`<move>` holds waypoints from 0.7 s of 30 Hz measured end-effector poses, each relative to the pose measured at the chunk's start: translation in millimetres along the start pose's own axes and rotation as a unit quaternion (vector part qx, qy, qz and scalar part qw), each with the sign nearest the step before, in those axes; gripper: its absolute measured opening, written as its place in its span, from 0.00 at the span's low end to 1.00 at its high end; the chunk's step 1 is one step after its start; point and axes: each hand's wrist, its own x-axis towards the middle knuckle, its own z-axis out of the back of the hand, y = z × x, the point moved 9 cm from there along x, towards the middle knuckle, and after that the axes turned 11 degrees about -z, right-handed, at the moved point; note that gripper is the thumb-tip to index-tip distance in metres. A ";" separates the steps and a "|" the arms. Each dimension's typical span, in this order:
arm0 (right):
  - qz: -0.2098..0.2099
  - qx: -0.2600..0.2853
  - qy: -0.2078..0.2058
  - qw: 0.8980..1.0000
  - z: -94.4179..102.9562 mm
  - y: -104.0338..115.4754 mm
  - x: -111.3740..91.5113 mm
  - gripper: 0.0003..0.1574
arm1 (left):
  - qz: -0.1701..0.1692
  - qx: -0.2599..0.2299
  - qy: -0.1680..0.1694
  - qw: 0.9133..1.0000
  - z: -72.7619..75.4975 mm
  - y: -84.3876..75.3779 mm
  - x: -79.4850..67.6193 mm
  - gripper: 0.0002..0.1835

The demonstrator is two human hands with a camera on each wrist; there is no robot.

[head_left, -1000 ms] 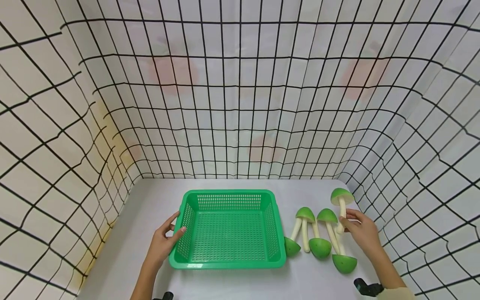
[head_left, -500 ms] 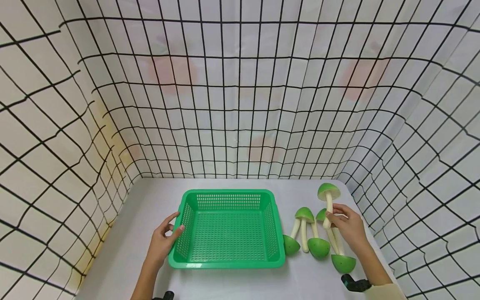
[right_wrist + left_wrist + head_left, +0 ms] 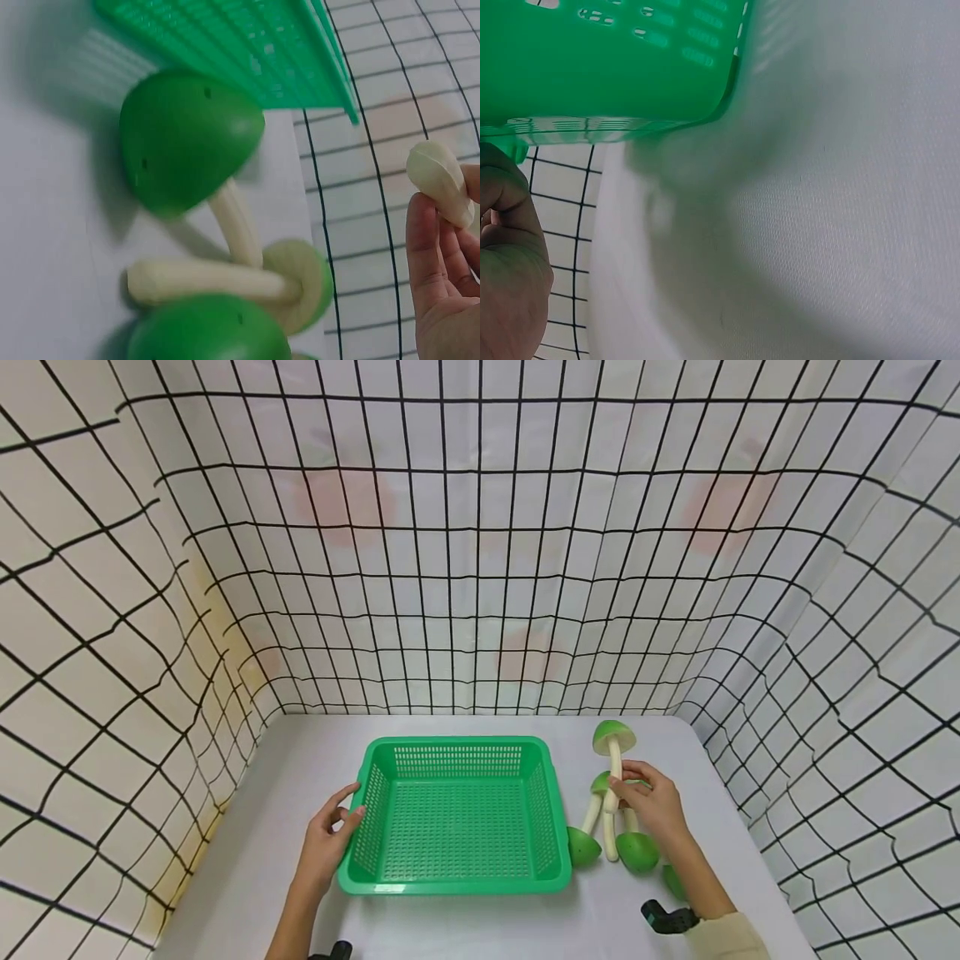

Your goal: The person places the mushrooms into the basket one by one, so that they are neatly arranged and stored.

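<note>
Rising behind, a black grid (image 3: pixel 480 400) borders a white counter (image 3: pixel 480 933), which bears a green basket (image 3: pixel 453 887). Of two separate hands, the left hand (image 3: pixel 327 837) grips the basket's left rim; the right hand (image 3: pixel 652 803) pinches the stem of a green-capped mushroom (image 3: pixel 615 756), held cap upward above other mushrooms (image 3: pixel 637 853) right of the basket.

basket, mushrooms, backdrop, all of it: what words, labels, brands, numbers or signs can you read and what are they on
No readable text in any view.
Green basket and green-capped mushrooms: no lettering shows.
Backdrop: faint reddish shapes, no letters.
Dark device at the right wrist: too small to tell whether it is marked.
</note>
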 end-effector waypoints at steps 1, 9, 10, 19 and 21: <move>0.005 0.005 0.004 1.000 -4.5 1.8 0.1 0.34 | 0.000 0.000 0.001 1.000 -0.2 -0.3 0.1 0.26; 0.020 0.025 0.023 0.999 -39.1 13.2 -1.3 0.32 | 0.008 -0.014 0.003 1.000 -1.6 1.3 0.9 0.26; 0.022 0.028 0.024 0.999 -43.5 15.4 -2.2 0.32 | 0.010 -0.017 0.005 1.000 -2.1 2.5 1.4 0.26; 0.033 0.029 0.051 0.998 -82.5 26.1 -7.4 0.31 | 0.015 -0.037 0.010 0.999 -3.0 6.8 2.3 0.26; 0.034 0.032 0.055 0.997 -89.7 26.7 -7.7 0.30 | 0.016 -0.041 0.011 0.999 -3.6 7.2 1.5 0.26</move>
